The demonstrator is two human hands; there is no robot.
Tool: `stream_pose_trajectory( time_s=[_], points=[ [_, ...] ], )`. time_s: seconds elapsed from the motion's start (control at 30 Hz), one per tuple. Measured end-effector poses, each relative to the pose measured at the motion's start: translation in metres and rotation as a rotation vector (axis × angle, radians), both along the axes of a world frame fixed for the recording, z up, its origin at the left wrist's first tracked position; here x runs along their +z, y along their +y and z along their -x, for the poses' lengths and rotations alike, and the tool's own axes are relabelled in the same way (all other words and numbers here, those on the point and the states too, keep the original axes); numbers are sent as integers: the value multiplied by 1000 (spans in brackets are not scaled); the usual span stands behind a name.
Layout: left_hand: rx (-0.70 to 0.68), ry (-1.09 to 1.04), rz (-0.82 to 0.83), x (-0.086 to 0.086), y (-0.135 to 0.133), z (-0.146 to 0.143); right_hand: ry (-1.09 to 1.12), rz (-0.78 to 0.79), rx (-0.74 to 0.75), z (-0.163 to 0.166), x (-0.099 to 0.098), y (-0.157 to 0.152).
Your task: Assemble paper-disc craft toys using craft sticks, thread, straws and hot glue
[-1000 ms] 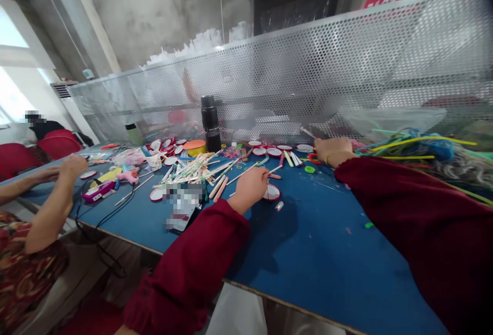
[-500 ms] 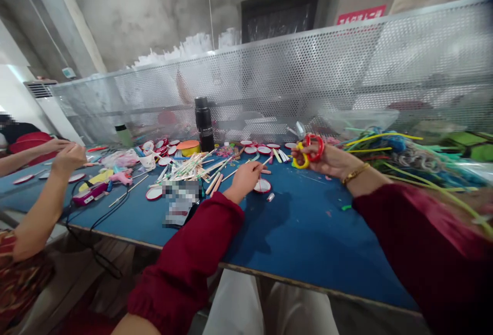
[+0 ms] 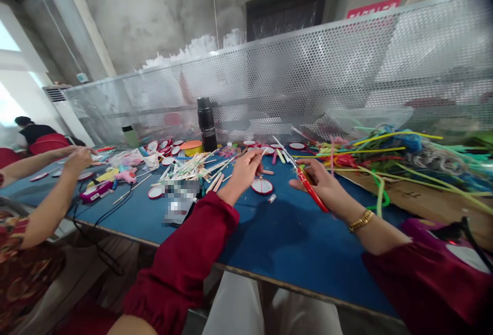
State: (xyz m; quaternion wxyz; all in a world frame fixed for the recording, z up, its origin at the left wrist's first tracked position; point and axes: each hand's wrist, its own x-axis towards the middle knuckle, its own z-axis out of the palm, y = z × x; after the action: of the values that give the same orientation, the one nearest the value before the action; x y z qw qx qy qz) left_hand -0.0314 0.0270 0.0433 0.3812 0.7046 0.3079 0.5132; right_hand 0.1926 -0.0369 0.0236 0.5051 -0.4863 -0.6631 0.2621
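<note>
At far left, a co-worker's hands (image 3: 79, 160) meet above the blue bench (image 3: 285, 245), their work too small to make out. Nearby, a purple box (image 3: 95, 191) sits close to what looks like a pink glue gun (image 3: 126, 175), probably set there for reach from either seat. A paper cup (image 3: 150, 160) stands upright behind. Pale sticks fan out in a loose pile (image 3: 190, 166), handy, it seems, to the left side, while a black bottle (image 3: 207, 127) stands against the mesh (image 3: 285, 83), likely parked at the rear to spare it from passing elbows.

At center, the left grip (image 3: 245, 166) pinches a slim stick (image 3: 264, 152) above the bench, its end poking past the fingertips, apparently to leave that tip exposed. Just below lies a red-rimmed disc (image 3: 262, 186), flat, with a small clear piece (image 3: 272, 198) just beside it.

The right grip (image 3: 321, 182) is wrapped around red-handled scissors (image 3: 308, 186), blades slanting up toward the mesh and apart from the stick, an angle that seems to suit the wrist. Whether fingers fill the loops cannot be told.

At far right, colored strands (image 3: 406, 145) heap beside and over cardboard (image 3: 412, 196), perhaps laid down to gather them.
</note>
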Motion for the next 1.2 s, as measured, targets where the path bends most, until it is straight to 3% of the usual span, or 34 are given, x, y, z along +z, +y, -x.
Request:
stream_pose_trajectory(
  time_s=[0.13,0.33,1.2],
  points=[
    [-30,-7,-71,6,-7,-2,-112,-88,26,4,5,-9],
    [-57,101,-149,10,-21,-7,-259,-149,-51,14,10,-18],
    [-9,190,-238,4,-21,-9,-322,-204,-102,27,-2,-21]
  ],
)
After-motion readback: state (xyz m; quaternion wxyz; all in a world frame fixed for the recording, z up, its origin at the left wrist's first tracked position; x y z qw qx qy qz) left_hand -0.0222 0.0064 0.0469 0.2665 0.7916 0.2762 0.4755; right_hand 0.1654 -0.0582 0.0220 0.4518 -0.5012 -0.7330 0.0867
